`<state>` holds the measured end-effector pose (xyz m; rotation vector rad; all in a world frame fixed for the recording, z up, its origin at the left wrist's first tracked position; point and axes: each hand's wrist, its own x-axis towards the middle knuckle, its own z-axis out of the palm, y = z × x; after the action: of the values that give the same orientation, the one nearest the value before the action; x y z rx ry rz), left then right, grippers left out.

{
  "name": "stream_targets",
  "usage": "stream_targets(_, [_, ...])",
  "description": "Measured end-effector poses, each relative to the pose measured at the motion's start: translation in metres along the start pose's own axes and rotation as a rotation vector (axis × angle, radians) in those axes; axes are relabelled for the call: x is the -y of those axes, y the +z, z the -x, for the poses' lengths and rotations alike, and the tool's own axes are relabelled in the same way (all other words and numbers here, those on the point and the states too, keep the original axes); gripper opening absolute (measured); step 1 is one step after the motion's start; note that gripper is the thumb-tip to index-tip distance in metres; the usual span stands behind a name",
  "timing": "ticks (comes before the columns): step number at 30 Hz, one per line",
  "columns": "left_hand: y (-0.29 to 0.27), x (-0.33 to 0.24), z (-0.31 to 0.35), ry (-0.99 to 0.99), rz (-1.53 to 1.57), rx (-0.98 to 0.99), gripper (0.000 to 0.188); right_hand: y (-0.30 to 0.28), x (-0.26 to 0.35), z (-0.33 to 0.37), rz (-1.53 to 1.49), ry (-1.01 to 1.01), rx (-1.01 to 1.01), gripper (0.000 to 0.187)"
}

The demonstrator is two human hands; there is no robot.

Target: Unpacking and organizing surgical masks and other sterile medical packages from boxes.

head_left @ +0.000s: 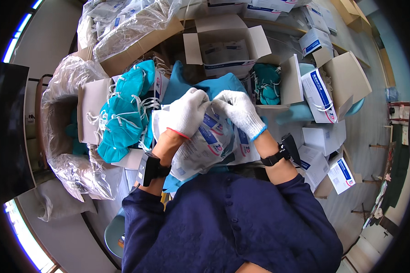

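Observation:
Both hands wear white knit gloves. My left hand, with a red cuff, has its fingers closed on the upper edge of a white printed plastic packet. Close beside it, my right hand, with a blue cuff, pinches the same edge. Blue and pink print shows on the packet, which lies over my lap; its contents cannot be made out. Teal cloth is spread behind the hands. To the left, teal face masks with white straps are heaped on an open carton.
An open white box stands beyond my hands. At the right are a box holding teal masks and a tipped open box. A plastic-lined carton stands at left. More white boxes lie at lower right.

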<state>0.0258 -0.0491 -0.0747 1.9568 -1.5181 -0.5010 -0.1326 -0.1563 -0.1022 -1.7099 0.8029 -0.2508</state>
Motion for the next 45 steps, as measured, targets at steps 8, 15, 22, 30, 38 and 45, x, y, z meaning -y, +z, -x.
stream_targets(8, [-0.010,0.003,0.007,0.149,0.058,0.250,0.019,0.017,0.018,0.018,0.164,-0.510,-0.376,0.008])
stream_targets(15, [-0.003,-0.037,0.044,0.553,-0.182,0.061,0.016,0.029,0.001,0.006,0.086,-0.020,-0.350,0.027])
stream_targets(22, [-0.054,-0.067,0.069,0.531,-0.008,-0.283,0.014,-0.014,-0.039,0.016,0.426,0.097,-0.394,0.028])
stream_targets(30, [-0.038,-0.037,0.065,0.335,-0.047,-0.261,0.006,-0.019,0.001,0.043,0.288,-0.447,-0.177,0.016])
stream_targets(38, [-0.027,-0.021,0.064,0.084,0.010,-0.338,0.004,-0.022,0.001,0.052,0.026,-0.503,-0.049,0.011])
stream_targets(45, [-0.024,-0.007,0.062,0.003,0.058,-0.326,0.010,-0.033,-0.032,0.042,-0.368,-0.028,-0.394,0.019])
